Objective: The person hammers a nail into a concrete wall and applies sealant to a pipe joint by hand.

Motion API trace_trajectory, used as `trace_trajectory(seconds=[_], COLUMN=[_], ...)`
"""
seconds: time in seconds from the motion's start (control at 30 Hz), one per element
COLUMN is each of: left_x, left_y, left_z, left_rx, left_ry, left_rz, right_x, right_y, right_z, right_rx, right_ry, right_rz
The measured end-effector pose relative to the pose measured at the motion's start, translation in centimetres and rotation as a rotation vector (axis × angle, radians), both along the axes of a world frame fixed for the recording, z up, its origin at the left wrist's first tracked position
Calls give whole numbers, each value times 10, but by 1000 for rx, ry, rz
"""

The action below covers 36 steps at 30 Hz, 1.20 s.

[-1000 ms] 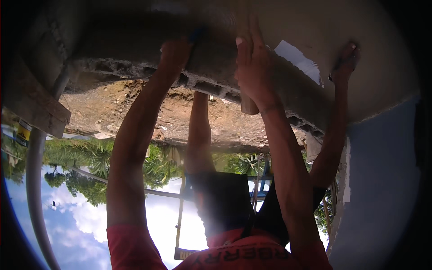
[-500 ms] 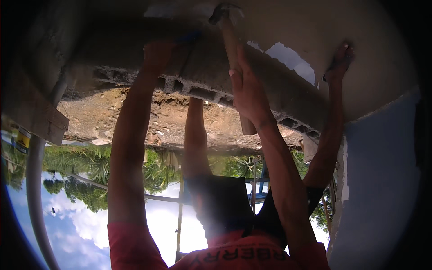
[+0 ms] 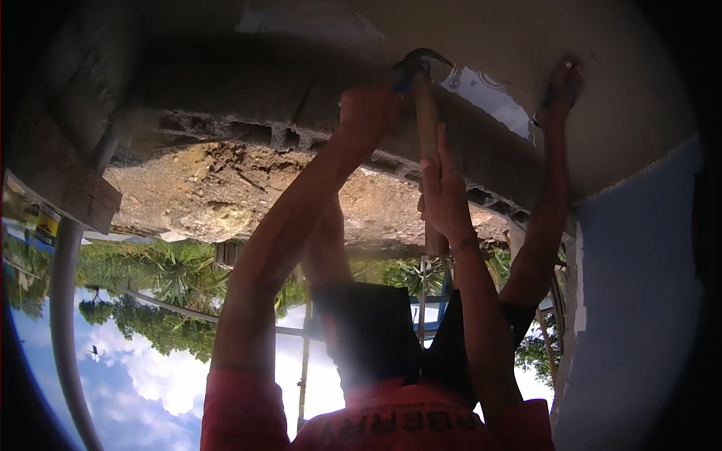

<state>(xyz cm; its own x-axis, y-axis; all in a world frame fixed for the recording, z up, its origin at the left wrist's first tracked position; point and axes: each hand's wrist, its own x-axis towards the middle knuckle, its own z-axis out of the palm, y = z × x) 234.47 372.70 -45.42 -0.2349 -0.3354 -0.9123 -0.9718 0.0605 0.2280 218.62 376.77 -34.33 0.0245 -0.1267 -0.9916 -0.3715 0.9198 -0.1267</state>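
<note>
Hammer (image 3: 426,128): right hand (image 3: 445,199) gripped the handle, head at beam (image 3: 248,90) edge. Left hand (image 3: 368,109) fisted beside it, contents unclear. Short strokes, knuckles clear, seemed best.

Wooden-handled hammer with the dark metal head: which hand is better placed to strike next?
Likely right: the right hand holds the wooden-handled hammer by its handle; the left hand is up against the grey concrete beam.
</note>
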Motion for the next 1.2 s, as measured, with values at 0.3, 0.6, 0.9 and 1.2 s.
trace_trajectory(seconds=[0.3, 0.6, 0.9, 1.2], left_x=[133, 174, 166, 165], left_y=[6, 18, 29, 27], left_z=[-43, -52, -51, -52], left_rx=[-297, -149, -237, -339], left_ry=[-120, -294, -184, -120], left_rz=[-157, -22, -182, -253], right_x=[-54, 42, 121, 114], right_y=[-5, -27, -27, -19], right_z=[-12, -33, -88, -78], right_rx=[-145, -183, -364, -425], right_ry=[82, -74, -130, -86], right_rz=[-27, 144, 339, 162])
